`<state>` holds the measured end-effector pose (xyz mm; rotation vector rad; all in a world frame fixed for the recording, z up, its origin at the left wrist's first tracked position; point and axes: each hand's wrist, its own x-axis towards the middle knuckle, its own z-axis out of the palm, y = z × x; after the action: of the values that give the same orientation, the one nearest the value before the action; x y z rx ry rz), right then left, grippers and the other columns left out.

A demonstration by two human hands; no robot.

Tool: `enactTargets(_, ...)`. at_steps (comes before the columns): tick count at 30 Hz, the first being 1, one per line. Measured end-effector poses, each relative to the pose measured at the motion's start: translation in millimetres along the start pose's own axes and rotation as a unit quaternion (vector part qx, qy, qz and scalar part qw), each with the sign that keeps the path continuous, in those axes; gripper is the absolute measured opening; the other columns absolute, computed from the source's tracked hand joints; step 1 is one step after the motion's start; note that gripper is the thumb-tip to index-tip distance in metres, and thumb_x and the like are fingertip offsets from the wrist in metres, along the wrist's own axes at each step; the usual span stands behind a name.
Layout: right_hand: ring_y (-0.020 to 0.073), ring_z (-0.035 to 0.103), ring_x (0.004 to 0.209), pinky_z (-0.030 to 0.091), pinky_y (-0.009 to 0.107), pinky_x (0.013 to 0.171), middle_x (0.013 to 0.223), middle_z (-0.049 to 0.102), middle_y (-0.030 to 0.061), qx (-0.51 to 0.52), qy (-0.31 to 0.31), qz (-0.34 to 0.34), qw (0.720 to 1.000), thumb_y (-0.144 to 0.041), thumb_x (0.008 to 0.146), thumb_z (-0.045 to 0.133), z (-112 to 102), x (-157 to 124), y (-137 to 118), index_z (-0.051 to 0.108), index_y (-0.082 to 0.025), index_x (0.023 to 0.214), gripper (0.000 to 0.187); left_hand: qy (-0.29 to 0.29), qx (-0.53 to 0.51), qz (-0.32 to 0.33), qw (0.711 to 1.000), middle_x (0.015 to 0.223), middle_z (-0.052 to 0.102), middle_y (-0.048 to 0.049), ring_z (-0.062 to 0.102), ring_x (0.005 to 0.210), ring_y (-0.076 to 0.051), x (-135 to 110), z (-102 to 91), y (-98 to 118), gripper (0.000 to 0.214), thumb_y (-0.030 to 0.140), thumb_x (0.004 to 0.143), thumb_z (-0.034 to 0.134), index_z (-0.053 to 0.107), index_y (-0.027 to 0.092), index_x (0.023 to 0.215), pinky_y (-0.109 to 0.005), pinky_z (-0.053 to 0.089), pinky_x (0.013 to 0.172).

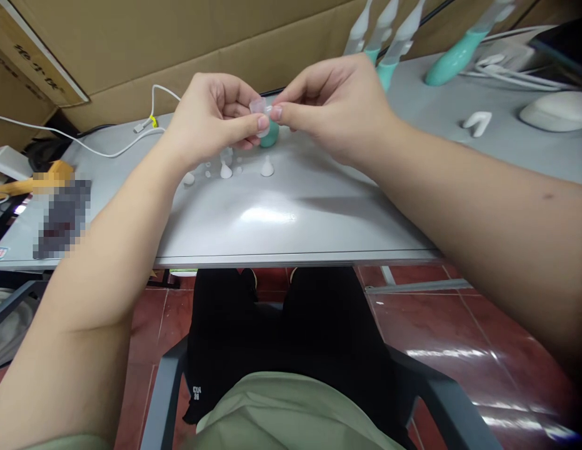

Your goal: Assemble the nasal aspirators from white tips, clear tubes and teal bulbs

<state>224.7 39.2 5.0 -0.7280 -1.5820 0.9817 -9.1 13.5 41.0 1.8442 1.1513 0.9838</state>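
Note:
Both hands meet above the far part of the grey table. My left hand [220, 115] is closed, with thumb and fingers pinching a translucent plastic cup-shaped piece [257, 106]. Thumb and forefinger of my right hand [337, 103] pinch a small clear part [270, 110] at that piece's side; the fingertips cover most of it. A rounded teal part [270, 135] shows just below the fingers, and whether it is held or resting on the table I cannot tell. Nearer me lie a white cone-shaped tip [267, 167], another white tip [225, 169] and several tiny clear pieces.
Several teal-handled devices with clear, pointed ends [388, 65] stand at the back, and another teal device [452, 59] leans farther right. A white V-shaped piece [478, 123] and a white mouse [556, 111] are at right. A white cable [117, 150] and yellow tool [56, 175] lie left.

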Motion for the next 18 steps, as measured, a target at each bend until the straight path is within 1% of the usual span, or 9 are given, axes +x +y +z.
enactTargets(2, 0.0202, 0.065, 0.082, 0.056, 0.039, 0.086, 0.086, 0.082, 0.0038, -0.004, 0.009, -0.006, 1.0, 0.014, 0.098, 0.092, -1, 1, 3, 0.088, -0.025, 0.079, 0.043, 0.015, -0.009, 0.009, 1.0, 0.106, 0.094, -0.0106, 0.096, 0.119, -0.046, -3, 3.0, 1, 0.026, 0.034, 0.083, 0.113, 0.091, 0.029, 0.096, -0.07, 0.077, 0.122)
enactTargets(4, 0.0205, 0.062, 0.08, 0.055, 0.041, 0.086, 0.084, 0.078, 0.0026, -0.008, 0.002, -0.013, 1.0, 0.009, 0.097, 0.097, -4, 3, 7, 0.088, -0.026, 0.08, 0.04, 0.012, -0.024, 0.008, 1.0, 0.104, 0.094, -0.0101, 0.096, 0.115, -0.043, -6, 4.8, 2, 0.026, 0.032, 0.086, 0.114, 0.09, 0.027, 0.097, -0.066, 0.077, 0.12)
enactTargets(8, 0.0186, 0.048, 0.074, 0.042, 0.042, 0.08, 0.079, 0.064, -0.0004, -0.003, -0.049, -0.02, 0.999, -0.015, 0.099, 0.111, -10, 6, 14, 0.087, -0.028, 0.082, 0.032, -0.014, -0.035, -0.005, 0.999, 0.108, 0.095, -0.0104, 0.094, 0.122, -0.046, -5, 2.2, 4, 0.033, 0.039, 0.083, 0.12, 0.093, 0.031, 0.097, -0.066, 0.076, 0.122)
enactTargets(10, 0.0182, 0.041, 0.072, 0.034, 0.043, 0.077, 0.077, 0.06, -0.0008, 0.012, -0.077, -0.02, 0.997, -0.028, 0.095, 0.114, -12, 6, 14, 0.086, -0.028, 0.08, 0.032, -0.026, -0.036, -0.008, 0.999, 0.107, 0.096, -0.0095, 0.094, 0.124, -0.048, -2, -0.5, 2, 0.036, 0.042, 0.079, 0.122, 0.093, 0.033, 0.098, -0.068, 0.076, 0.123)
enactTargets(12, 0.0186, 0.041, 0.073, 0.031, 0.043, 0.076, 0.077, 0.061, -0.0002, 0.032, -0.1, -0.012, 0.994, -0.036, 0.089, 0.115, -14, 7, 13, 0.086, -0.029, 0.08, 0.032, -0.036, -0.035, -0.008, 0.999, 0.107, 0.096, -0.0083, 0.093, 0.126, -0.049, 0, -2.8, 0, 0.037, 0.045, 0.079, 0.121, 0.095, 0.032, 0.101, -0.068, 0.075, 0.124)
enactTargets(14, 0.0187, 0.043, 0.074, 0.032, 0.042, 0.076, 0.078, 0.062, -0.0003, 0.046, -0.115, 0.001, 0.992, -0.04, 0.085, 0.116, -17, 8, 12, 0.086, -0.029, 0.082, 0.033, -0.038, -0.022, 0.006, 0.999, 0.107, 0.096, -0.0075, 0.094, 0.125, -0.047, 0, -4.4, -2, 0.032, 0.042, 0.085, 0.118, 0.097, 0.029, 0.106, -0.065, 0.076, 0.122)
enactTargets(16, 0.0178, 0.045, 0.073, 0.034, 0.042, 0.076, 0.076, 0.062, -0.0012, 0.056, -0.129, 0.014, 0.99, -0.039, 0.08, 0.116, -19, 9, 13, 0.085, -0.029, 0.082, 0.032, -0.039, 0.004, 0.024, 0.999, 0.109, 0.096, -0.0065, 0.096, 0.122, -0.042, -1, -5.6, -3, 0.024, 0.037, 0.093, 0.111, 0.1, 0.028, 0.112, -0.06, 0.077, 0.119)
enactTargets(18, 0.0167, 0.048, 0.072, 0.035, 0.041, 0.075, 0.073, 0.062, -0.0014, 0.072, -0.139, 0.029, 0.987, -0.034, 0.074, 0.113, -20, 10, 14, 0.085, -0.028, 0.081, 0.029, -0.038, 0.025, 0.035, 0.998, 0.111, 0.096, -0.0057, 0.096, 0.12, -0.039, -2, -6.3, -3, 0.02, 0.036, 0.097, 0.107, 0.102, 0.028, 0.115, -0.056, 0.079, 0.116)
